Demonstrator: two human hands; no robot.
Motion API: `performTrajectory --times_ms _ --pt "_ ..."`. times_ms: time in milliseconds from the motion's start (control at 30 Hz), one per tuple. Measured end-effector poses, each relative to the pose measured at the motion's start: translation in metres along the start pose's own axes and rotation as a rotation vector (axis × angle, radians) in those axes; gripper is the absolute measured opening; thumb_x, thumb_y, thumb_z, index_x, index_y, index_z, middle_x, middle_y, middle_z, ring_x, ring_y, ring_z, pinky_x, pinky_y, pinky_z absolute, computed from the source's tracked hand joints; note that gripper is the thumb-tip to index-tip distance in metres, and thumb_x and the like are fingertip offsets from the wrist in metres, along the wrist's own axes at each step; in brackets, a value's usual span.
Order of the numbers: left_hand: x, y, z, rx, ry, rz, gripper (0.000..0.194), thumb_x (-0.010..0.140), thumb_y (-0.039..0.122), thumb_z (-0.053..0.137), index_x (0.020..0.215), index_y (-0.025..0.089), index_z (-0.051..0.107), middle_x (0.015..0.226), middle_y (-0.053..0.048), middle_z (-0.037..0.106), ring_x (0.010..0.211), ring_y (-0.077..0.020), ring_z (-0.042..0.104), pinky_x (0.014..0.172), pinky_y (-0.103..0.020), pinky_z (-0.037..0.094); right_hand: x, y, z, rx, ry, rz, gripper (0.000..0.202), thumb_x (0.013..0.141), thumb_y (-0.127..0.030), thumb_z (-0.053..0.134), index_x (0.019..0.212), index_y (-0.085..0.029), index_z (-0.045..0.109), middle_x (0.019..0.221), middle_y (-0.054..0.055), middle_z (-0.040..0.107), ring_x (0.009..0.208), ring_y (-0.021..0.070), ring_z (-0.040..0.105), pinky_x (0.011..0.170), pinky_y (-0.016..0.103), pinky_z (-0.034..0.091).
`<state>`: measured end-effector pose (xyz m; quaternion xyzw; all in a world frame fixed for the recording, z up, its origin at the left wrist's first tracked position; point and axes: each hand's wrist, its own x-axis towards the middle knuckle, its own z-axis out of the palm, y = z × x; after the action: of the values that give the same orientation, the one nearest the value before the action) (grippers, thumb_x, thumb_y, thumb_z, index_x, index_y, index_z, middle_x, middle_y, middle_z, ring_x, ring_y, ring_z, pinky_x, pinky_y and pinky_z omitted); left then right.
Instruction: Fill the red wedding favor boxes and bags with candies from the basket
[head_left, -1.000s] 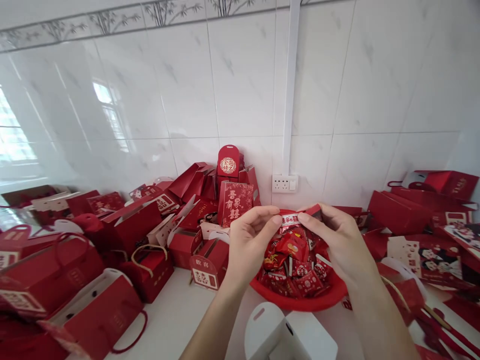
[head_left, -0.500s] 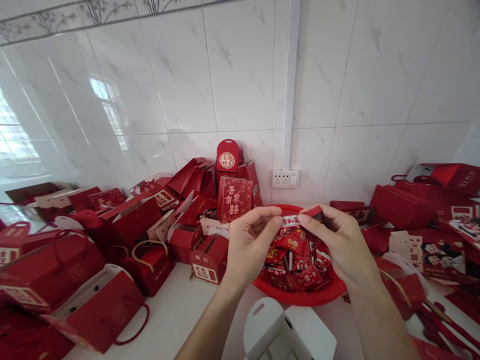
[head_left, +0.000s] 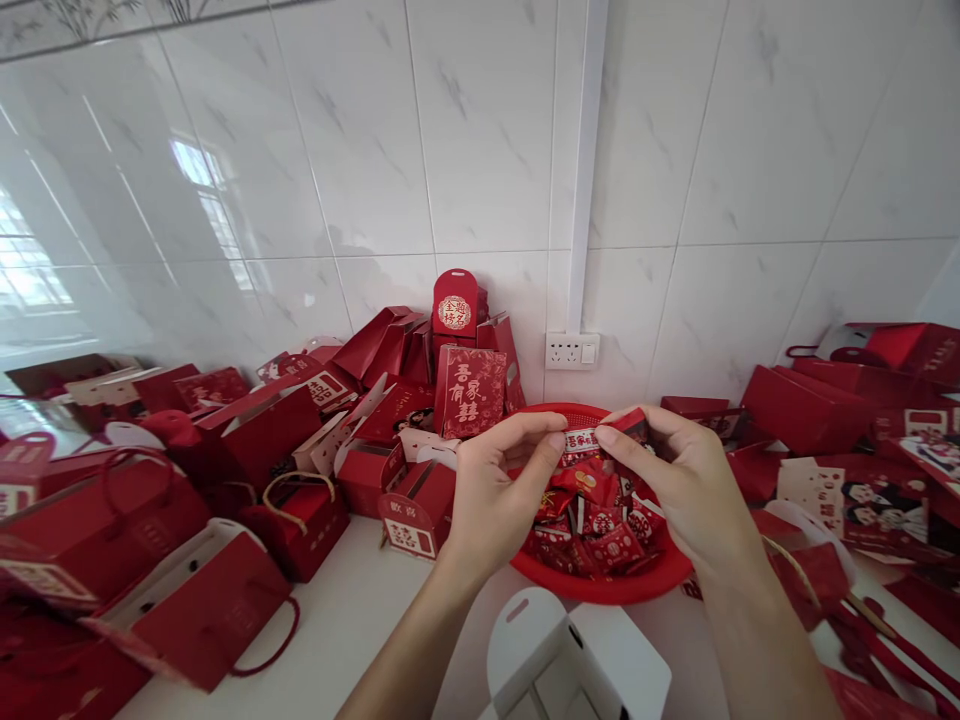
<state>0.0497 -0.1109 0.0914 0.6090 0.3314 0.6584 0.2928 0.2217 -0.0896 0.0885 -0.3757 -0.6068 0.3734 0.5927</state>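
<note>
In the head view, the person's left hand (head_left: 495,490) and right hand (head_left: 686,480) meet above a red basket (head_left: 600,592), and both grasp one packet (head_left: 580,441). Thumb and forefinger of each hand pinch it near its ends, so that it spans the gap between them, its white band with red characters facing the camera. A small dark-red piece (head_left: 628,424) shows at the right hand's fingers; whether it is part of the packet or a separate thing I cannot tell.

Below the hands, the basket holds a heap of red wrapped sweets (head_left: 615,548). Just in front of it, at the bottom edge of the view and between the forearms, a white box (head_left: 624,655) stands open, one rounded flap with a slot raised on its left.

Red boxes (head_left: 206,610) crowd the white counter (head_left: 352,610) on the left, some with cord handles. Behind the left hand a patterned box (head_left: 471,392) leans upright, with a round-topped box (head_left: 454,312) rising above it. More red cartons (head_left: 806,415) pile up on the right. A socket (head_left: 571,351) sits on the tiled wall (head_left: 487,150) behind the basket.
</note>
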Motion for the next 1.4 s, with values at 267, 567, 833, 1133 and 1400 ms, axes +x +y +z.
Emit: performTrajectory --times_ms 267,567,833,1133,1400 --pt "-0.003 -0.001 0.002 0.039 -0.015 0.019 0.013 0.081 0.024 0.077 0.093 0.021 0.079 0.084 -0.004 0.078 0.075 -0.0193 0.074 0.071 -0.028 0.063 -0.002 -0.009 -0.001 -0.067 0.019 -0.044 0.026 0.08 -0.048 0.078 0.079 -0.022 0.074 0.071 0.003 0.071 0.064 0.0189 0.061 0.059 0.03 0.049" --pt "-0.003 -0.003 0.005 0.013 -0.057 0.025 0.019 0.078 0.019 0.08 0.097 0.02 0.077 0.095 -0.004 0.078 0.083 -0.0173 0.073 0.078 -0.025 0.061 -0.002 -0.011 -0.004 0.04 0.005 -0.044 0.025 0.078 -0.045 0.081 0.077 -0.021 0.073 0.07 0.001 0.067 0.065 0.0157 0.058 0.059 0.027 0.048" --pt "-0.001 -0.005 0.005 -0.146 -0.032 -0.101 0.027 0.079 0.025 0.081 0.104 0.016 0.076 0.095 -0.008 0.08 0.085 -0.0188 0.075 0.077 -0.026 0.062 0.001 -0.014 -0.006 0.234 -0.108 0.11 0.029 0.07 -0.041 0.088 0.084 -0.019 0.076 0.068 0.0 0.067 0.061 0.0117 0.057 0.059 0.023 0.046" --pt "0.001 -0.008 0.006 -0.178 -0.004 -0.131 0.028 0.076 0.026 0.083 0.102 0.016 0.079 0.09 -0.007 0.081 0.081 -0.0182 0.076 0.076 -0.025 0.063 -0.001 -0.01 -0.007 0.211 -0.138 0.069 0.024 0.075 -0.038 0.086 0.078 -0.019 0.073 0.066 -0.002 0.066 0.061 0.0101 0.057 0.062 0.022 0.047" --pt "0.008 -0.015 0.007 -0.159 -0.033 -0.194 0.029 0.083 0.041 0.075 0.084 0.013 0.077 0.067 -0.004 0.075 0.054 -0.0145 0.071 0.057 -0.023 0.061 0.004 -0.014 -0.008 0.375 -0.052 0.098 0.025 0.07 -0.034 0.088 0.086 -0.02 0.075 0.071 0.0 0.069 0.065 0.0107 0.061 0.06 0.021 0.048"
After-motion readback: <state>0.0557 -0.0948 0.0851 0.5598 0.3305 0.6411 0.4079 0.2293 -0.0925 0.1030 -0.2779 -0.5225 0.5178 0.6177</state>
